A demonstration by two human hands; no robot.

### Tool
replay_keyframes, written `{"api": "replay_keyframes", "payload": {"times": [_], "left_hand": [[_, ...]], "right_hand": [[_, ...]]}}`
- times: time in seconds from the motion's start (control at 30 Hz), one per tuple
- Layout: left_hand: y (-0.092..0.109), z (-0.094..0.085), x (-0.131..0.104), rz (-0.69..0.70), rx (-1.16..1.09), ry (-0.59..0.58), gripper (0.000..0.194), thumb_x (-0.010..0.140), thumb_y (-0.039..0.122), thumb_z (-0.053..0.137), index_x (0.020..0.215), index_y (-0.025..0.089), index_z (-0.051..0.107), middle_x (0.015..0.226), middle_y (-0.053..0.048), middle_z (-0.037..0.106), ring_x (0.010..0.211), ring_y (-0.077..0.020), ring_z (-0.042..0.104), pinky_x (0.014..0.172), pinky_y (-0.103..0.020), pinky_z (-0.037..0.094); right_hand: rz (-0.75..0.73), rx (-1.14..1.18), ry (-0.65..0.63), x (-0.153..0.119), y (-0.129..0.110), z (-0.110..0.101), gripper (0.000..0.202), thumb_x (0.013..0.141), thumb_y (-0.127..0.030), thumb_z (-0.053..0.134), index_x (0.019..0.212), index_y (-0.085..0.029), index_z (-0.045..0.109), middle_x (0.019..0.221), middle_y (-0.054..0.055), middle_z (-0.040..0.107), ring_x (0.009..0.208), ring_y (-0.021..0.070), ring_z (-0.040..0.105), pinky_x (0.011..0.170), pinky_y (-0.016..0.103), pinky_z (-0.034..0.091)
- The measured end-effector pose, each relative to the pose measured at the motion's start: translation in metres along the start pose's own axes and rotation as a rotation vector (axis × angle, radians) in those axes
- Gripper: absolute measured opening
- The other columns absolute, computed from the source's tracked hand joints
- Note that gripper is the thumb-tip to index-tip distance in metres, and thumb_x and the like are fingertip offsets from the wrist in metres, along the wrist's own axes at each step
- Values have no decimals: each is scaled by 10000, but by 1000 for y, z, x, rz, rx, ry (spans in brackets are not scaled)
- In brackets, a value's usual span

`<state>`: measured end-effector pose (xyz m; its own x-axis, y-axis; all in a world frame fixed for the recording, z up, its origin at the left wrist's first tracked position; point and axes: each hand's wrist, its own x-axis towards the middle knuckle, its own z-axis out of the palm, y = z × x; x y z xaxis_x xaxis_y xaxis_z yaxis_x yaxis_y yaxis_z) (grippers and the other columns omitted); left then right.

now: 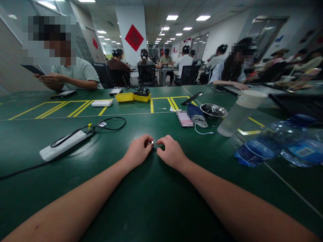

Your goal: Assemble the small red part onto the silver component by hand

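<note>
Over the green table (141, 208), my left hand (138, 150) pinches a small shiny metal piece (152, 143) between thumb and fingertips. Its exact shape is too small to tell. My right hand (171, 151) is just to the right of the piece, thumb and fingers curved with a gap between them, holding nothing that shows. The two hands are close together but apart.
On the left lies a white power strip (63, 146) with a black cable. Yellow trays (124, 97) sit farther back. To the right are a metal bowl (213, 110), a frosted bottle (237, 114) and plastic water bottles (262, 144). People sit around.
</note>
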<state>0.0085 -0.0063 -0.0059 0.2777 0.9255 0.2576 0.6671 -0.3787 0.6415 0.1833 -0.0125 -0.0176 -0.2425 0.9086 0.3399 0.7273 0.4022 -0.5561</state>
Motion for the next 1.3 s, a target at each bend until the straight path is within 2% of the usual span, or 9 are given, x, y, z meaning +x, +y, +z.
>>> {"api": "replay_keyframes", "payload": {"times": [0.1, 0.17, 0.33, 0.47, 0.63, 0.8, 1.0, 1.2, 1.3], "left_hand": [[1, -2, 1, -69, -258, 20, 136, 811, 225, 552, 928, 207, 618, 810, -21, 663, 755, -178, 627, 701, -309, 479], [4, -2, 2, -135, -442, 13, 149, 789, 201, 567, 932, 196, 608, 804, -20, 659, 740, -169, 641, 673, -292, 497], [12, -3, 2, -311, -893, 33, 164, 741, 153, 609, 902, 183, 601, 852, -25, 636, 833, -171, 671, 683, -267, 539], [11, -2, 2, -403, -1133, 22, 149, 742, 122, 611, 885, 165, 618, 799, -28, 634, 737, -129, 658, 695, -249, 548], [7, 2, 2, -381, -1119, -35, 253, 761, 107, 625, 1009, 143, 658, 896, -55, 671, 716, -87, 638, 730, -204, 533], [7, 5, 1, -360, -1024, -59, 342, 800, 141, 622, 1142, 141, 618, 853, -62, 693, 738, -103, 652, 723, -206, 531], [5, 8, 2, -362, -1022, -41, 293, 787, 136, 642, 1080, 128, 638, 881, -70, 704, 758, -105, 660, 759, -220, 525], [2, 9, 2, -326, -1023, -58, 320, 768, 119, 646, 1087, 129, 638, 920, -70, 709, 784, -112, 661, 789, -248, 514], [3, 9, 2, -326, -1018, -57, 317, 778, 147, 650, 1094, 128, 643, 922, -75, 712, 802, -121, 665, 801, -258, 516]], "right_hand": [[-35, -110, -69, 0, 0, 0, 54, 762, -199, 627, 807, -198, 656, 843, 56, 621, 790, 199, 566, 725, 327, 392], [-59, -108, -93, 0, 0, -1, 58, 784, -167, 601, 767, -198, 647, 801, 45, 619, 770, 189, 559, 705, 318, 379], [-74, 134, -11, 2, 3, -2, 50, 796, -148, 605, 777, -185, 632, 794, 28, 615, 746, 159, 568, 686, 284, 407], [50, 403, 29, 5, 7, -4, 52, 806, -216, 626, 829, -182, 659, 765, 23, 647, 681, 152, 607, 665, 286, 456], [181, 705, -17, 9, 8, -6, 127, 763, -168, 636, 882, -154, 678, 789, 48, 709, 740, 174, 675, 705, 297, 512], [186, 861, 1, 11, 10, -2, 175, 766, -147, 612, 929, -138, 673, 837, 61, 724, 771, 177, 697, 732, 306, 539], [199, 866, -5, 11, 13, 0, 184, 785, -166, 614, 948, -139, 695, 867, 75, 731, 806, 187, 704, 760, 322, 552], [140, 750, -30, 11, 12, -3, 209, 808, -165, 583, 973, -156, 710, 922, 71, 728, 787, 169, 697, 766, 319, 545], [186, 775, -16, 10, 11, -3, 200, 791, -164, 607, 970, -146, 695, 871, 76, 735, 797, 186, 706, 759, 322, 550]]}}
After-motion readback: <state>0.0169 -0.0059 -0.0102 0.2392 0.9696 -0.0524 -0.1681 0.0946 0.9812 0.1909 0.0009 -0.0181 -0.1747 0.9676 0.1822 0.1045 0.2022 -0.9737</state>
